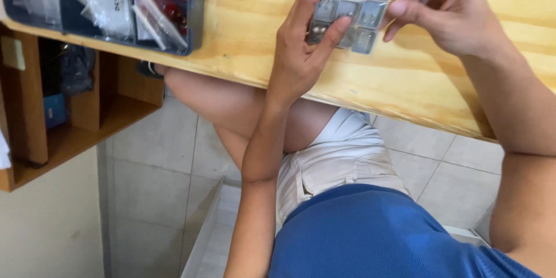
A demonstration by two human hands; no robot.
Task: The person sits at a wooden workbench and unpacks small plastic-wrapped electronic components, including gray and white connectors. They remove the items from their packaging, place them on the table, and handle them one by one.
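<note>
Nearest the camera, a blue shirt (370, 237) and pale shorts (336, 162) fill the lower centre, with bare knees above a floor of light tiles (156, 168). Both forearms rise from here to a pale wooden table (405, 75) whose edge runs slantwise across the view.

Above the table's near edge, the left hand (301, 46) holds a small clear plastic compartment box (347, 23): the thumb presses on its near face and the fingers curl round its left end, so the hand is closed upon the box. The box has a grid of square cells; their contents are too small to tell. The right hand (440, 11) meets the box at its right end, thumb and forefinger pinching the upper right corner, the remaining fingers loosely bent. Whether the box rests on the table or is lifted just off it cannot be told.

Farther left on the table lies a dark parts organiser (194, 35) with an orange latch, holding small clear bags (110, 0). Below it, a wooden shelf unit (87, 121) stands against the wall
</note>
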